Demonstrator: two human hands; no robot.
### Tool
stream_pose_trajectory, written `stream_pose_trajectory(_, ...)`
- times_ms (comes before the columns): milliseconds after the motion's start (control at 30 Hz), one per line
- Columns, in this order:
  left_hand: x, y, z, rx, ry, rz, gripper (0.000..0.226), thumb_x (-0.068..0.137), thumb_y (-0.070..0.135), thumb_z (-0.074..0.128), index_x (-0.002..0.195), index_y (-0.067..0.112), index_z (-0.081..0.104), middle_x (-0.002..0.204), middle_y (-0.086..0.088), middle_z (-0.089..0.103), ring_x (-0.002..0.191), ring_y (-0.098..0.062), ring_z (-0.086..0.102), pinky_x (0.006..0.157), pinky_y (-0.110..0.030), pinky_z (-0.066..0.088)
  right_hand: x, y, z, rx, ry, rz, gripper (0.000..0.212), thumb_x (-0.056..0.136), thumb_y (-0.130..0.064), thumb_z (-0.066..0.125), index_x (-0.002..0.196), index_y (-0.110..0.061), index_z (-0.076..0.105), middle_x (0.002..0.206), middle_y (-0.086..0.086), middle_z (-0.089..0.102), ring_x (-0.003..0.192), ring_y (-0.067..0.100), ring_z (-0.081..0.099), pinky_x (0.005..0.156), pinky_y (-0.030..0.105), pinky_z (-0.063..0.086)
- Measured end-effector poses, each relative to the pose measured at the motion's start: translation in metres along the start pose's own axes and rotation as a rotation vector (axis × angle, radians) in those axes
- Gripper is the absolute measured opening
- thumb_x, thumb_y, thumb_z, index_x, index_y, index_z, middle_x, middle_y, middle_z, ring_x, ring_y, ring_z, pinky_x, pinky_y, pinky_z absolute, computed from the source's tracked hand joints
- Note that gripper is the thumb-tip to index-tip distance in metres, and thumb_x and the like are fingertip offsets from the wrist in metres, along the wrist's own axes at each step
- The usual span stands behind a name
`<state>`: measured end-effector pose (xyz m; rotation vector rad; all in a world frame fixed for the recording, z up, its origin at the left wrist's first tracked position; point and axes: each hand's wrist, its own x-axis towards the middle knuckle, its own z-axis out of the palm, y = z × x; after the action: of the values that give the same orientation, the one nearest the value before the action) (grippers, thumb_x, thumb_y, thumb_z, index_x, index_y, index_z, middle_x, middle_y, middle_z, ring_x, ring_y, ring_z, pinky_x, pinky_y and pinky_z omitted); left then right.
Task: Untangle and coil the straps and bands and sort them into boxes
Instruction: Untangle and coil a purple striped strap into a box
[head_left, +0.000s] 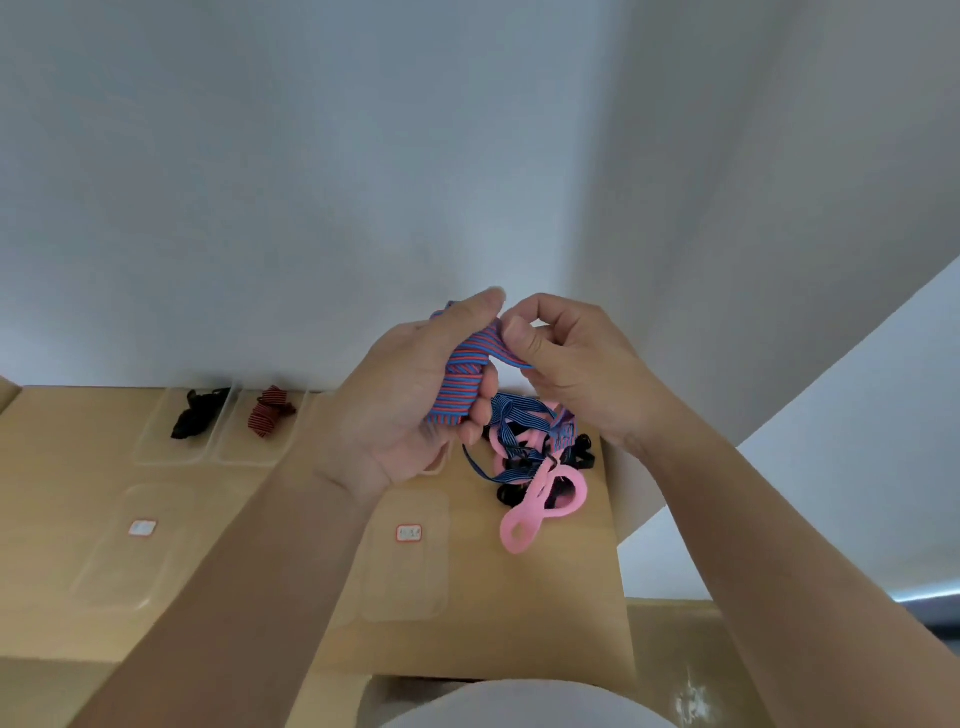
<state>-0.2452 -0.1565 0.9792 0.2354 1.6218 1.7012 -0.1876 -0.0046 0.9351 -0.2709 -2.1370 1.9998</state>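
Holding a coiled blue-and-red striped fabric strap (460, 392) above the tan worktop (78, 441), the left hand (405, 410) curls its grip round the coil; the right hand (571, 364) pinches the strap's loose end.

1. The worktop (67, 467) is of light wood.
2. At its far edge two clear boxes stand side by side: the left box (156, 452) holds a black strap (200, 413), and the right box (234, 452) holds a red-and-black striped strap (270, 410).
3. Nearer lie two flat clear trays (130, 571) (410, 577), well apart, each with a small red-framed label (409, 533).
4. On the right lies a tangle (519, 452) of blue striped straps, black straps and a pink band (545, 504).
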Motion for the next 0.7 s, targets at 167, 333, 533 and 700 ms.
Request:
stream_pose_trajectory(167,0.016,-0.009,-0.014,-0.093,0.045,-0.085,0.034,0.093,0.043,0.064,0.076,0.015,0.056,0.051,-0.002,0.055,0.036,-0.014,0.048,0.036,-0.019,0.039,0.004,0.053,0.002,0.015,-0.002,0.057,0.026,0.088,-0.038,0.07,0.078,-0.015,0.061,0.055,-0.011,0.051,0.052,0.009,0.041,0.06,0.034,0.039)
stream_pose_trajectory(333,0.037,-0.016,-0.033,-0.168,0.036,-0.152,0.033,0.093,0.044,0.065,0.078,0.016,0.057,0.054,-0.003,0.055,0.037,-0.014,0.05,0.038,-0.018,0.043,0.003,0.113,-0.004,-0.176,0.014,0.227,0.018,0.079,-0.013,0.083,0.078,-0.02,0.067,0.07,0.007,0.07,0.068,0.022,0.068,0.069,0.036,0.054)
stream_pose_trajectory(533,0.067,-0.031,-0.054,-0.09,-0.029,-0.28,0.041,0.095,0.045,0.064,0.073,0.011,0.055,0.05,-0.004,0.054,0.035,-0.016,0.049,0.035,-0.021,0.042,0.006,0.172,0.002,-0.762,0.274,0.355,0.015,0.092,-0.024,0.07,0.093,-0.01,0.075,0.095,0.012,0.059,0.08,0.019,0.053,0.065,0.025,0.038)
stream_pose_trajectory(700,0.084,-0.039,-0.073,-0.086,-0.068,-0.414,0.043,0.093,0.05,0.064,0.072,0.014,0.055,0.051,-0.003,0.053,0.041,-0.017,0.049,0.032,-0.02,0.037,-0.005,0.185,0.012,-0.753,0.399,0.448,0.015,0.099,-0.025,0.06,0.093,-0.016,0.071,0.1,0.002,0.055,0.079,0.017,0.052,0.058,0.012,0.032)
